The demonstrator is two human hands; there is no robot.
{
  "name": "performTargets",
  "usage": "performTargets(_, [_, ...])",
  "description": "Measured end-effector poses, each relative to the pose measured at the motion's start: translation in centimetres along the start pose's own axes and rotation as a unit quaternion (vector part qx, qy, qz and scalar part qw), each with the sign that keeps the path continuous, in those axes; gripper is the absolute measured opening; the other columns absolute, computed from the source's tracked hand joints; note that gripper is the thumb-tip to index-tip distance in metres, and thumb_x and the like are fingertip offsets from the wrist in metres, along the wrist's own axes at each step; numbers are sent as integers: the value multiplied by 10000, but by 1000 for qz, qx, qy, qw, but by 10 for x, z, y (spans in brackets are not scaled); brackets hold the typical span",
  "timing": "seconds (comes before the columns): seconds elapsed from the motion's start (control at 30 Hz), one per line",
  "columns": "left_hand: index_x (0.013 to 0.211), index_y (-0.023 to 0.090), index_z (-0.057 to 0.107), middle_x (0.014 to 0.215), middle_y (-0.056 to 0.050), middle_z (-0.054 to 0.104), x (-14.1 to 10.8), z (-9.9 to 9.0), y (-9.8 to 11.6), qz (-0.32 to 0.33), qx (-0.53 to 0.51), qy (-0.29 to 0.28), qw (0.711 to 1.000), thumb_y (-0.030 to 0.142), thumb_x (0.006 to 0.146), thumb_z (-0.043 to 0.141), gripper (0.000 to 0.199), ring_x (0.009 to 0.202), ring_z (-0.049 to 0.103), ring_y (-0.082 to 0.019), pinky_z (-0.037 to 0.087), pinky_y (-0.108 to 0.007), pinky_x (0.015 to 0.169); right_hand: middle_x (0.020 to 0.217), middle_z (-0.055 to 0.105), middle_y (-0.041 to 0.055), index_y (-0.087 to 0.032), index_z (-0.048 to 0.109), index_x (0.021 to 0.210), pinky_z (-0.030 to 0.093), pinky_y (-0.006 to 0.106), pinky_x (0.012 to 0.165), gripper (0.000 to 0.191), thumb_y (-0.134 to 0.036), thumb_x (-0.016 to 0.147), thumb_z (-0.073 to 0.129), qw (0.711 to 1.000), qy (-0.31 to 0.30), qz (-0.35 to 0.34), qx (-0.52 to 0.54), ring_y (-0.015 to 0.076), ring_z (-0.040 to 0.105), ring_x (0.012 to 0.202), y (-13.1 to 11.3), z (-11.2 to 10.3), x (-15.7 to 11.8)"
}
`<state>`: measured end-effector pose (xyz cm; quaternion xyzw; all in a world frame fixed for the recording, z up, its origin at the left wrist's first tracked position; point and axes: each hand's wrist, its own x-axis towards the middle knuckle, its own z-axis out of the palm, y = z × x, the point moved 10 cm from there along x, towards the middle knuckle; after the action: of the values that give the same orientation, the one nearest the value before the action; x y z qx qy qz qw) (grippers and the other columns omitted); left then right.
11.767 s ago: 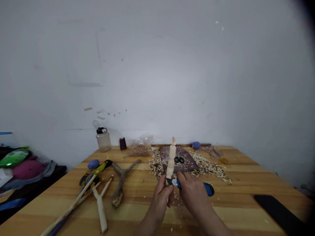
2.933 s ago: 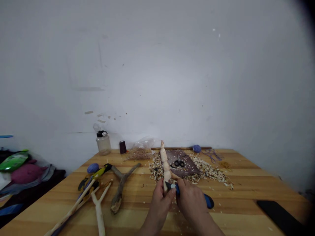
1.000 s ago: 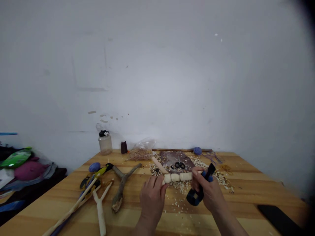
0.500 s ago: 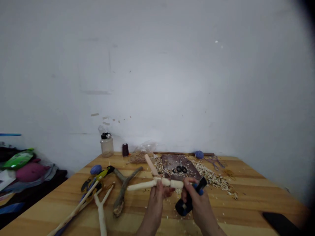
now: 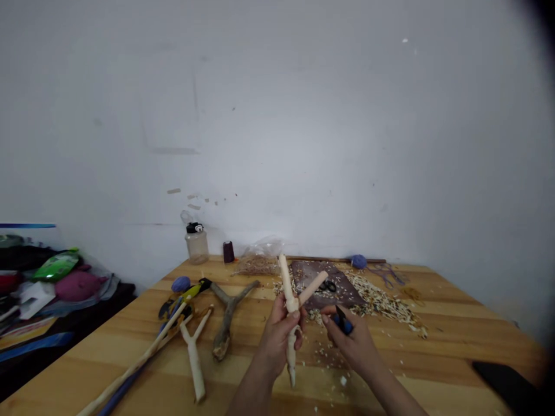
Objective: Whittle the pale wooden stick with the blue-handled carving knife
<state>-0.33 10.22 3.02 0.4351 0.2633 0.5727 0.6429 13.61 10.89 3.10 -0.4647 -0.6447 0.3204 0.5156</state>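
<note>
The left hand (image 5: 280, 332) holds a peeled forked stick (image 5: 293, 304); its grip is closed around the piece at and just below the fork. Both prongs point away from the person, and the carved stem extends downward below the hand, over the near part of the table (image 5: 247, 384). The right hand (image 5: 354, 342) is positioned to the right of the stick, apart from it. Its grip is closed on a blue-and-black knife (image 5: 344, 320), mostly covered by the hand.

Behind the hands, a dark sheet (image 5: 307, 270) carries scissors (image 5: 330, 286) with black handles. Wood shavings (image 5: 385, 303) lie around the sheet, chiefly along its right side. To the left of the hands lie a bark-covered branch (image 5: 227, 315) and a smaller peeled fork (image 5: 195, 364). A bottle (image 5: 198, 248), a dark spool (image 5: 228, 252) and a clear bag (image 5: 259, 260) stand along the rear edge.
</note>
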Motion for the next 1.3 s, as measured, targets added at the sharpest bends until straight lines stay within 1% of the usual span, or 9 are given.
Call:
performTargets(0.13, [1038, 204, 482, 800, -15, 568, 1, -2, -14, -30, -5, 2, 1000, 265, 690, 611, 376, 600, 530, -100, 305, -136, 360, 594, 579, 5, -181, 608, 784, 370, 234, 532, 262, -402, 768, 469, 990, 15, -45, -131, 136, 507, 541, -7, -2, -1])
performTargets(0.27, [958, 156, 554, 735, -34, 586, 2, -7, -28, -59, 2, 21, 998, 331, 701, 593, 313, 582, 533, -108, 296, -153, 377, 706, 638, 34, -195, 606, 870, 365, 247, 579, 231, -312, 761, 439, 967, 7, -46, -252, 163, 554, 612, -5, -5, 0])
performTargets(0.43, [1122, 191, 518, 627, 20, 540, -1, -7, -42, -101, 10, 39, 994, 456, 709, 575, 494, 461, 468, -72, 270, -161, 380, 642, 593, 13, -203, 567, 844, 308, 229, 538, 185, -242, 736, 422, 951, 3, -43, -306, 149, 515, 568, -10, -6, -1])
performTargets(0.53, [1153, 196, 505, 582, 42, 502, 0, -8, -47, -110, 2, 48, 993, 447, 697, 586, 527, 418, 423, -56, 265, -163, 384, 603, 540, -13, -205, 523, 807, 302, 221, 529, 137, -226, 718, 422, 959, -6, -36, -280, 131, 470, 531, -6, -1, -1])
performTargets(0.7, [1151, 190, 486, 642, 25, 534, 0, -18, -49, -97, -73, 105, 987, 287, 677, 567, 490, 510, 498, -79, 344, -178, 450, 547, 425, -65, -219, 423, 717, 306, 211, 502, 91, -235, 644, 475, 989, 20, -16, -146, 110, 400, 509, 9, -3, 4])
performTargets(0.93, [1036, 197, 481, 720, -2, 575, 0, -16, -38, -67, -94, 107, 988, 242, 666, 572, 383, 580, 550, -113, 338, -174, 406, 596, 489, -35, -199, 460, 785, 392, 230, 534, 234, -423, 738, 513, 993, 36, 27, 107, 121, 472, 552, 25, -6, 10])
performTargets(1.03, [1003, 200, 476, 705, 9, 564, 2, -18, -37, -52, -89, 109, 989, 285, 676, 612, 364, 567, 546, -106, 338, -164, 393, 642, 518, -17, -189, 489, 840, 419, 248, 573, 315, -479, 732, 547, 987, 49, 30, 147, 128, 498, 589, 32, -5, 12])
performTargets(1.13, [962, 211, 472, 666, 38, 529, 3, -18, -37, -41, -86, 104, 990, 348, 674, 651, 366, 511, 519, -82, 319, -148, 369, 652, 518, -19, -187, 494, 881, 428, 254, 564, 364, -507, 722, 565, 983, 25, 49, 176, 128, 502, 582, 40, 6, 11])
performTargets(1.3, [931, 204, 482, 605, 51, 513, 3, -14, -44, -71, -82, 92, 990, 439, 707, 608, 348, 413, 458, -55, 273, -140, 340, 564, 433, -65, -181, 494, 967, 332, 203, 438, 408, -533, 762, 511, 986, 3, 54, 159, 89, 403, 467, 35, 12, 5])
